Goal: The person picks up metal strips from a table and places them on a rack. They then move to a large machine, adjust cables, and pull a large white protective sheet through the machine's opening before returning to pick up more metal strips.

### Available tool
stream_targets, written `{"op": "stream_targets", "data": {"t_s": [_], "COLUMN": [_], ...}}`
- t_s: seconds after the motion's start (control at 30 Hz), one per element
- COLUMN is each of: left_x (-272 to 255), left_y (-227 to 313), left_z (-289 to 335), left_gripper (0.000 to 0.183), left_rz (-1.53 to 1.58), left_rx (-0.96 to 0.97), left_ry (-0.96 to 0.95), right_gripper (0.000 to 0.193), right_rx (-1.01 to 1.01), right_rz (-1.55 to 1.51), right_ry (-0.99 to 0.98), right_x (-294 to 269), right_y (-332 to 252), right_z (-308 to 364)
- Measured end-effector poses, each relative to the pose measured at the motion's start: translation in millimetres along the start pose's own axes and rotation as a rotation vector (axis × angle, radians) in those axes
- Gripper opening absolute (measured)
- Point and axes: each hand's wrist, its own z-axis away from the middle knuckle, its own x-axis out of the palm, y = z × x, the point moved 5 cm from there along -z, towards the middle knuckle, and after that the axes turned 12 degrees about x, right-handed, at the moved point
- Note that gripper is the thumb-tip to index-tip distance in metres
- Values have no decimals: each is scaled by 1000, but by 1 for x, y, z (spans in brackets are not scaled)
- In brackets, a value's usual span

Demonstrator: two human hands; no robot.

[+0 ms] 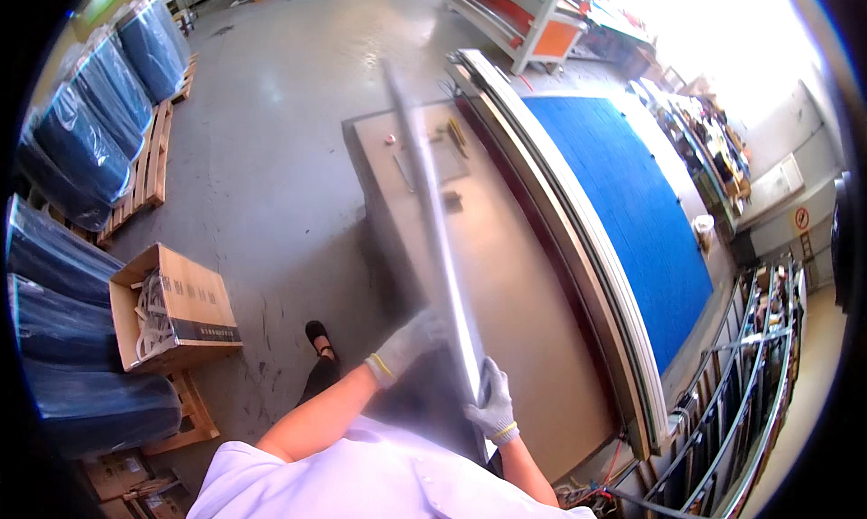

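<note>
I hold a long, thin, grey metal frame bar (432, 203) that runs from my chest out over the beige worktable (506, 275); it is blurred. My left hand (405, 343), in a grey work glove, grips it from the left side. My right hand (492, 403), also gloved, clasps its near end. Small tools and bits (449, 140) lie on the far part of the worktable.
A stack of curved-looking metal frames (578, 248) lies along the table's right edge, beside a blue padded bench (632, 203). An open cardboard box (172, 307) sits on a pallet at left, with wrapped dark rolls (81, 149) behind. Metal racks (750, 384) stand at right.
</note>
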Motion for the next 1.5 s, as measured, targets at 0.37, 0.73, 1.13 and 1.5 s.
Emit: {"op": "stream_targets", "data": {"t_s": [0.37,0.73,1.13,1.5], "left_x": [-177,-347,-821,-1000], "left_y": [325,555,764,1012], "left_z": [-89,-273,-178,-501], "left_gripper": [30,41,54,44], "left_rz": [303,-29,-1186,-1020], "left_rx": [468,391,-645,-723], "left_ry": [500,189,1266,1213], "right_gripper": [107,100,84,92], "right_rx": [-415,-350,-272,485], "right_rz": [622,390,561,994], "right_ry": [-210,-93,32,-119], "right_x": [232,390,514,590], "right_y": [-301,-495,-740,-723], "right_z": [-199,-466,-859,-1224]}}
